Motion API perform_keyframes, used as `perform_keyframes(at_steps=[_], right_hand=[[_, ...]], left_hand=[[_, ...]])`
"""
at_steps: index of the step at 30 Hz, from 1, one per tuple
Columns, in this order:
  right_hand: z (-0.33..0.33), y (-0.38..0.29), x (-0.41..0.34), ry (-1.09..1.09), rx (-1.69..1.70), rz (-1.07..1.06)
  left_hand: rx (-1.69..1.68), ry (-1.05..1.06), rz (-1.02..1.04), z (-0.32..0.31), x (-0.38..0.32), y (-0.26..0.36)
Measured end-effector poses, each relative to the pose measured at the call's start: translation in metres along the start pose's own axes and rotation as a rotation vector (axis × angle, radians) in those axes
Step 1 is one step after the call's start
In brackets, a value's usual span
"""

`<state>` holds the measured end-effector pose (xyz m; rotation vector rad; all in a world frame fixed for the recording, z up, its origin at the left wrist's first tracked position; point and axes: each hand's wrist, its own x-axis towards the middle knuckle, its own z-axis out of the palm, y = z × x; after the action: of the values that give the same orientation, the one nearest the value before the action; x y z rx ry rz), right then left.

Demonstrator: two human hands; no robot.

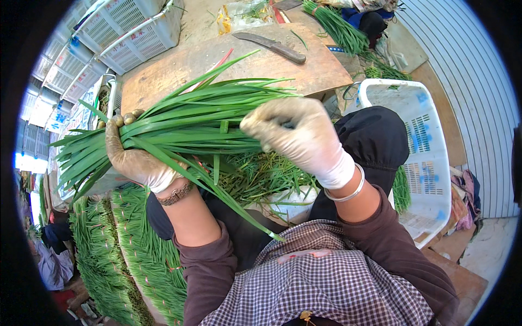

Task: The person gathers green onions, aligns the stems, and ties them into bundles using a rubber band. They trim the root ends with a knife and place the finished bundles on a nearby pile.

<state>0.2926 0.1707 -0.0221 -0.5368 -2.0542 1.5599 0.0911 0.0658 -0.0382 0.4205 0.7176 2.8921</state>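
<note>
My left hand (130,161), in a soiled thin glove, grips a thick bunch of garlic chives (191,114) around the leafy side. The bunch lies level above my lap, with its stem ends to the right. A few loose leaves hang from it toward my checked apron (318,281). My right hand (297,138), also gloved, is blurred and curled in front of the stem ends. Whether its fingers pinch anything cannot be seen. A pinkish-red strip (222,59) sticks out above the bunch. Beyond it, a knife (273,47) with a wooden handle rests on a wooden board (163,69).
Leaf trimmings (261,175) are heaped below my hands. Tied chive bundles (142,244) lie in rows at lower left. At right stands a white plastic basket (438,171), and stacked crates (138,45) at upper left. Another chive bunch (334,28) lies beyond the board, near a person's dark clothing.
</note>
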Motion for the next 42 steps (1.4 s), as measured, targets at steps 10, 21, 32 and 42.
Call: perform_keyframes(at_steps=[10,21,32,42], right_hand=[[0.019,0.027,0.013,0.039,0.326,0.123],[-0.065,0.033,-0.027,0.000,-0.551,0.071],[0.011,0.044,-0.069,-0.118,-0.539,-0.479],[-0.039,0.031,-0.046,0.439,-0.293,-0.490]], left_hand=[[-0.114,-0.135,0.038,0.001,0.001,-0.001],[-0.135,-0.018,-0.142,-0.050,0.054,0.016],[0.273,0.203,-0.208,-0.123,0.087,0.029],[1.409,-0.408,-0.101,-0.152,0.100,0.031]])
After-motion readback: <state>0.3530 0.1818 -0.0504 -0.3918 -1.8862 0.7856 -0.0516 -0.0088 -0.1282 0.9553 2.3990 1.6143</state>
